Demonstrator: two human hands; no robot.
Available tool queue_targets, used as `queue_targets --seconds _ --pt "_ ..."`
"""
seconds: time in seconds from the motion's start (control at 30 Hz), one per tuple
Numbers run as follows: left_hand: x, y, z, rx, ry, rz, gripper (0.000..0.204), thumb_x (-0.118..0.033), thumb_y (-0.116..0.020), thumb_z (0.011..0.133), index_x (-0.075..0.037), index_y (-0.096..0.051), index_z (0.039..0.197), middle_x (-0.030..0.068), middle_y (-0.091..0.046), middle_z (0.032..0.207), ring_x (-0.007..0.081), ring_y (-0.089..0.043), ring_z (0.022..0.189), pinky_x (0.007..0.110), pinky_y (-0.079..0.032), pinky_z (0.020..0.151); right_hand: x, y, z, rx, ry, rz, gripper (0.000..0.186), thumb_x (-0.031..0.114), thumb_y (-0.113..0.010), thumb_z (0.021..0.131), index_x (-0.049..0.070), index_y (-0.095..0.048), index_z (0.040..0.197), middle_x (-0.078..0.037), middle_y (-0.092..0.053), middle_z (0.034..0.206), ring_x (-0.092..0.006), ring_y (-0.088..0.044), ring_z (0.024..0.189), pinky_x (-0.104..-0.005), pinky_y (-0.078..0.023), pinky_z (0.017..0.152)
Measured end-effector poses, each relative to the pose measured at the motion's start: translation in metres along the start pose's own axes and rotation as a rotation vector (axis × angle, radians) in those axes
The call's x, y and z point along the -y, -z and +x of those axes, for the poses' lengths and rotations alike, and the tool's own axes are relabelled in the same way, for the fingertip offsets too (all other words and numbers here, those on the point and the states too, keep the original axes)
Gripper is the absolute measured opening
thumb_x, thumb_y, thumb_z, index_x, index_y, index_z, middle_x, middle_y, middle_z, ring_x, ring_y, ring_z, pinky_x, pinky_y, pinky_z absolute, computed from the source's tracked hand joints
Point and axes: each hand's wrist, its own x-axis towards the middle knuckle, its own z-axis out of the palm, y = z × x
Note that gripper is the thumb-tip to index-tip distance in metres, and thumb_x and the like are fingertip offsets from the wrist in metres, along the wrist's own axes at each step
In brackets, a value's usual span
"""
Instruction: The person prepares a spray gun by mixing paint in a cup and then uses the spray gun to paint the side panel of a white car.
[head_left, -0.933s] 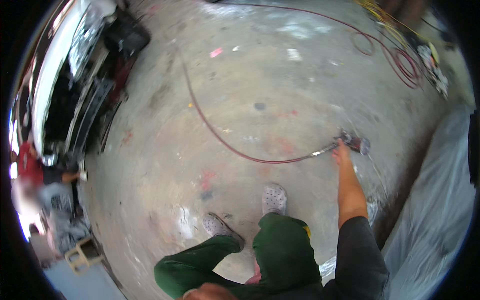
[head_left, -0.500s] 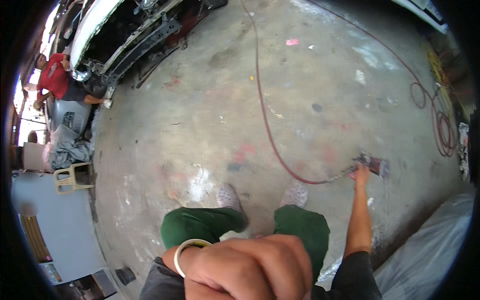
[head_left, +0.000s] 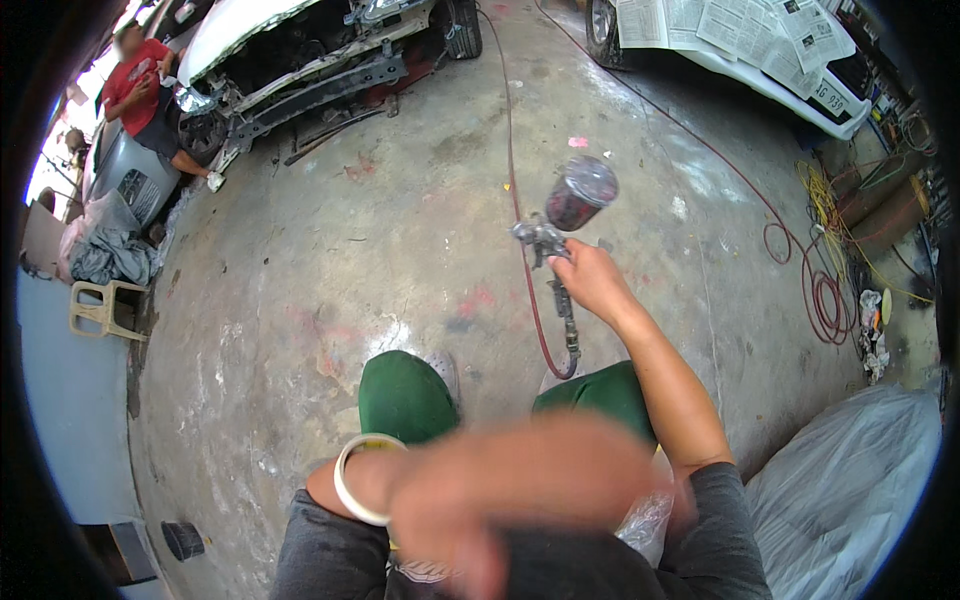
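Right hand grips the grey metal spray gun, dark cylindrical cup ahead, angled forward-right. Left hand, behind, is blurred; closure indeterminate.

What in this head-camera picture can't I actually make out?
All in the head view:
Left hand: blurred, so its pose and any hold are unclear.
Spray gun: partly covered by the right hand.
Cup: contents unclear behind its smeared surface.
Shoes: mostly hidden behind the green trousers.
White car: cut off by the upper edge.

Head-worn fisheye view downward, hands close, floor beyond.
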Motion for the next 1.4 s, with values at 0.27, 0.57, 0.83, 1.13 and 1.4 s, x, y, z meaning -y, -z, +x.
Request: queue_targets --seconds 0.27,0.57,0.83,1.13,1.4 --pt "0.169 0.181 -0.089 -0.818 0.583 0.712 0.072 -0.041 -0.064 0.091 0.008 -0.041 0.138 0.0083 -0.058 0.085 0.0157 -0.056 0.079 0.031 -0.048 0.074 0.053 -0.093 -0.031 0.05 0.063 0.031 0.027 0.024 -0.058 0.09 -0.002 -0.063 0.095 -0.03 -0.066 0.083 -0.0483 -0.064 0.082 -0.0542 -0.051 0.073" --pt "0.192 0.226 -0.106 -0.846 0.928 0.498 0.102 -0.059 -0.059 0.089 0.003 -0.01 0.154 0.0193 -0.056 0.122 0.0267 -0.055 0.111 0.042 -0.046 0.091 0.067 -0.121 -0.009 0.069 -0.063 -0.044 0.03 0.02 -0.058 0.089 -0.004 -0.057 0.107 -0.03 -0.067 0.084 -0.0475 -0.065 0.082 -0.0555 -0.051 0.072" --pt "0.163 0.202 -0.091 -1.083 0.693 0.122 0.09 -0.048 -0.065 0.089 0.003 -0.023 0.149 0.0153 -0.056 0.119 0.0197 -0.055 0.106 0.033 -0.044 0.093 0.073 -0.108 -0.015 0.202 0.156 -0.082 0.026 0.022 -0.061 0.087 0.002 -0.062 0.103 -0.024 -0.068 0.085 -0.045 -0.065 0.081 -0.0539 -0.051 0.07" --pt "0.204 0.179 -0.12 -0.997 0.806 0.117 0.073 -0.021 -0.06 0.089 -0.006 -0.022 0.15 0.0019 -0.053 0.087 0.0121 -0.05 0.073 0.027 -0.045 0.07 0.055 -0.054 0.003 -0.328 0.339 -0.138 0.048 0.041 -0.061 0.089 0.009 -0.063 0.124 -0.02 -0.059 0.126 -0.0388 -0.056 0.114 -0.0451 -0.047 0.093" --pt "0.203 0.165 -0.118 -0.982 0.884 0.155 0.074 -0.017 -0.056 0.085 -0.008 -0.024 0.151 0.0004 -0.052 0.088 0.011 -0.049 0.072 0.025 -0.041 0.065 0.048 -0.059 -0.01 -0.152 0.085 -0.34 0.061 0.053 -0.065 0.084 0.009 -0.063 0.127 -0.022 -0.051 0.138 -0.0373 -0.052 0.124 -0.0461 -0.047 0.096"
